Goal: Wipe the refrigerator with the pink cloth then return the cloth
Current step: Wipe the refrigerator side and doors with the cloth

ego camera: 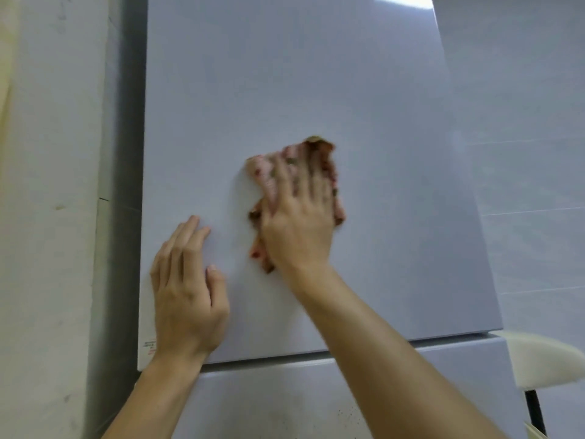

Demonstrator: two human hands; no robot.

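Note:
The refrigerator's upper door (300, 90) fills most of the view, pale and glossy, with the lower door (269, 394) below a narrow gap. My right hand (297, 223) presses the crumpled pink cloth (262, 171) flat against the middle of the upper door, fingers straight and spread; the cloth sticks out above, left and below the hand. My left hand (185, 289) rests flat on the same door near its lower left corner, fingers straight, holding nothing.
A pale wall (47, 217) stands close on the left, with a dark gap beside the refrigerator. A small label (148, 346) sits at the upper door's bottom left corner. A white stool seat (544, 359) on a dark leg stands at the right.

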